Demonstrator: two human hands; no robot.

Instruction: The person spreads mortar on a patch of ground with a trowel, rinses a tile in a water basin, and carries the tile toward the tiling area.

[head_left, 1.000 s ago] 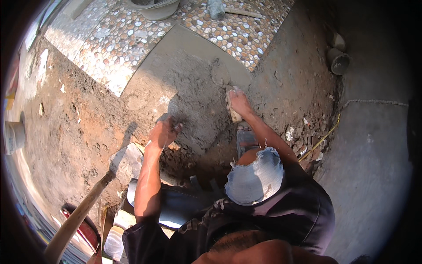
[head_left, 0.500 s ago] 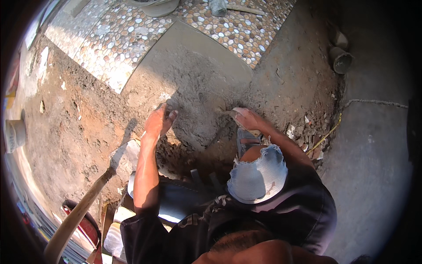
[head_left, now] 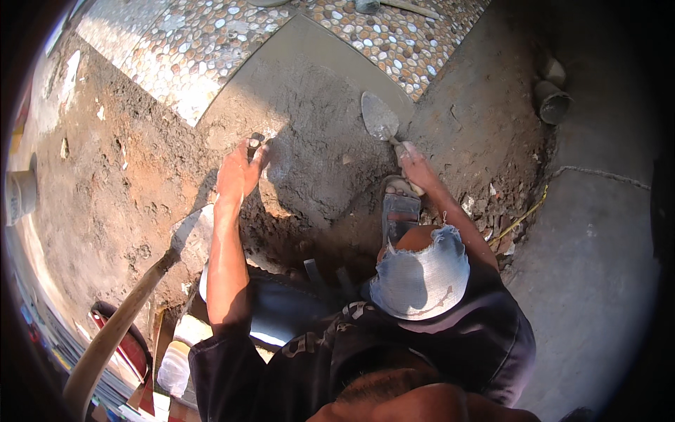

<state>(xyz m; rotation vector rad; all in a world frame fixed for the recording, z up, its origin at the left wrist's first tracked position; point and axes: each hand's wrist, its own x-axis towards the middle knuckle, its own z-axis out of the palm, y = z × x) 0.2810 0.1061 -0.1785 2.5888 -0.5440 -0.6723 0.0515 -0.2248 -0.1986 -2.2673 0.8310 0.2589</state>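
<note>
My right hand (head_left: 416,167) is closed round the handle of a pointed trowel (head_left: 380,117). The grey blade lies over the right part of the wet mortar bed (head_left: 316,133), close to its smooth outer band. At the left side of the mortar, my left hand (head_left: 239,172) has its fingers curled together near the surface. A small dark patch shows between its thumb and fingertips, and I cannot make out whether it is a lump or a shadow. My sandalled foot (head_left: 401,204) rests just below my right hand.
Pebble-patterned tiles (head_left: 211,60) border the mortar at the far side. A mallet (head_left: 394,7) lies on them. At left stands a wooden-handled shovel (head_left: 126,323); a bucket (head_left: 22,197) sits farther left. A grey cup-like container (head_left: 552,102) lies at the right.
The trowel blade has come into plain view as my right hand moved right across the mortar. My left hand's fingers have drawn closer together. The whole view has shifted slightly.
</note>
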